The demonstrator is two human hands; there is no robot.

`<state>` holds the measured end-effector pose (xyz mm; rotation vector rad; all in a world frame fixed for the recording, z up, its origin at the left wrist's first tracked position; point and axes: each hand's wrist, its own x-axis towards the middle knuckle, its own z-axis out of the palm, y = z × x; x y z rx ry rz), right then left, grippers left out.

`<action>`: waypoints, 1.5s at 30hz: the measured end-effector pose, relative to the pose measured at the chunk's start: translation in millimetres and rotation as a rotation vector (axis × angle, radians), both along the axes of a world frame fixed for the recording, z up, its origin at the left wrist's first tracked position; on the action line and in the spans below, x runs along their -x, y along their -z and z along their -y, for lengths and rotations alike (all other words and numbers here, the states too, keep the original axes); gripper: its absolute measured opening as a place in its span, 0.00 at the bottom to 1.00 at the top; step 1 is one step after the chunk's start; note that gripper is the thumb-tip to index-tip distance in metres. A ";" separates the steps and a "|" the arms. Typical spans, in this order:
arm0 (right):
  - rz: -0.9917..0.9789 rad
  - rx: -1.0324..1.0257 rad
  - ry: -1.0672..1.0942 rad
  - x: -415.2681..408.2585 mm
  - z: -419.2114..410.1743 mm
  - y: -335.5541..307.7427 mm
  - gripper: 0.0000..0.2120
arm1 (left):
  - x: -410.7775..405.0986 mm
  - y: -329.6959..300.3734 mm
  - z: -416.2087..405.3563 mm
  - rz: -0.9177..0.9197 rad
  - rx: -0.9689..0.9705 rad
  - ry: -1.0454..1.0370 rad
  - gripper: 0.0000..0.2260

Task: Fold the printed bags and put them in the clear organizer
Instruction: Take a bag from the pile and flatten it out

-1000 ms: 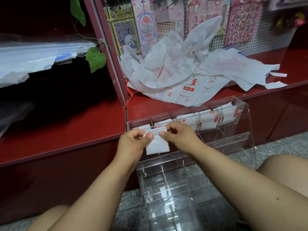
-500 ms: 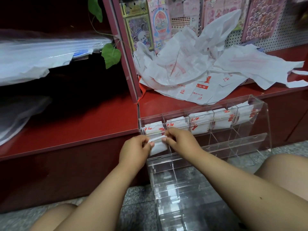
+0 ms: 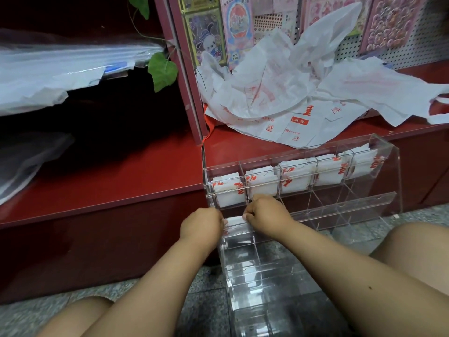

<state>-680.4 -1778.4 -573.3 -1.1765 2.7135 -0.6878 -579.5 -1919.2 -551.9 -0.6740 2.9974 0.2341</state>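
Observation:
A clear acrylic organizer [image 3: 384,152] with tiers of compartments stands on the floor against the red shelf. Its top row holds several folded white bags with red print [image 3: 260,182]. My left hand [image 3: 201,226] and my right hand [image 3: 267,215] both pinch one folded bag [image 3: 235,223], which sits partly down in the leftmost compartment of the second row. A heap of unfolded white printed bags [image 3: 298,93] lies on the red shelf behind the organizer.
The red shelf [image 3: 116,176] runs left and right at knee height. A red upright post [image 3: 187,76] divides it. Clear plastic sheets [image 3: 48,76] lie at the left, a green leaf [image 3: 162,70] hangs near the post, sticker packs [image 3: 393,23] hang behind.
Both hands have carried the folded bag down from the top row's front into the second row's left compartment. The view has shifted left and closer.

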 end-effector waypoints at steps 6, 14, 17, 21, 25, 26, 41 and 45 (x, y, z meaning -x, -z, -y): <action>-0.022 -0.025 -0.037 -2.7 -4.7 -1.6 0.13 | 0.5 -11.5 0.2 -0.074 -0.103 0.001 0.11; -0.134 0.276 0.001 -6.3 -20.9 -37.1 0.08 | 7.9 -50.8 -15.6 -0.580 0.011 0.026 0.13; -0.140 0.381 0.070 -1.0 -29.1 -55.2 0.07 | 18.4 -51.8 -9.9 -0.768 -0.036 0.105 0.13; -0.102 0.442 0.161 12.0 -41.3 -74.0 0.06 | 37.2 -45.4 3.0 -0.652 -0.030 0.127 0.19; -0.040 0.442 0.236 29.6 -44.9 -80.4 0.06 | 50.7 -40.6 6.1 -0.472 0.083 0.094 0.22; -0.029 0.440 0.250 34.7 -44.2 -81.2 0.06 | 54.2 -39.3 7.1 -0.431 0.103 0.094 0.23; -0.066 0.175 0.116 144.2 48.2 -105.2 0.21 | 69.4 -27.4 5.9 -0.344 0.181 0.040 0.40; 0.015 0.016 0.099 158.3 61.8 -109.0 0.26 | 70.1 -26.6 6.7 -0.362 0.168 0.040 0.38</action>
